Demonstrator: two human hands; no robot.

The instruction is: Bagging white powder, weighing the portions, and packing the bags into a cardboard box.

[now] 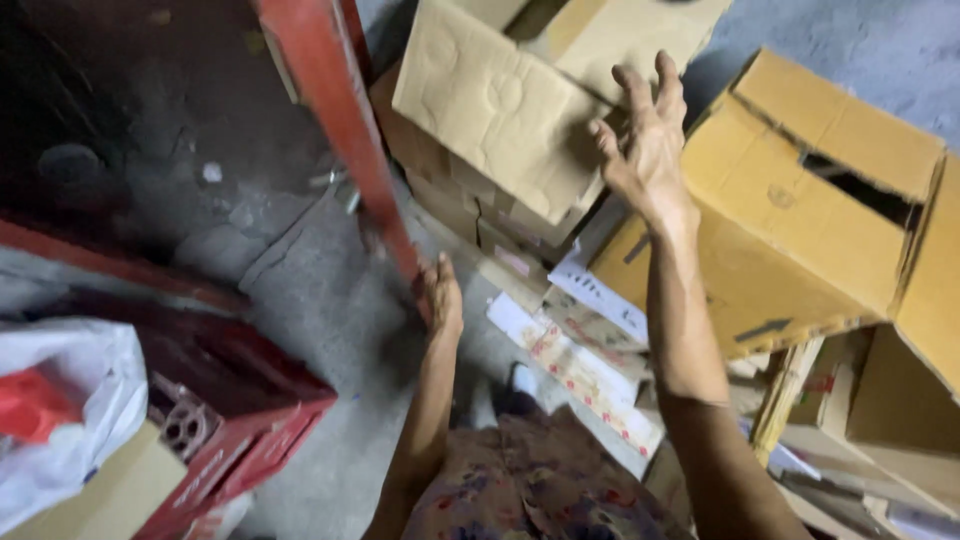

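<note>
Seemingly, right hand (645,145) against cardboard flap (495,105).

Two bare hands are seen: one left hand (441,296) near the middle and one right hand (645,135) farther off. At least three cardboard boxes are counted: one pale box (500,110) at the far middle, one yellow-brown box (790,210) at the right, and one (110,495) at the near left; more lie flattened beneath, too jumbled to be numbered. One red crate (255,420), one white plastic bag (80,395) and one red post (345,120) are seen.
</note>
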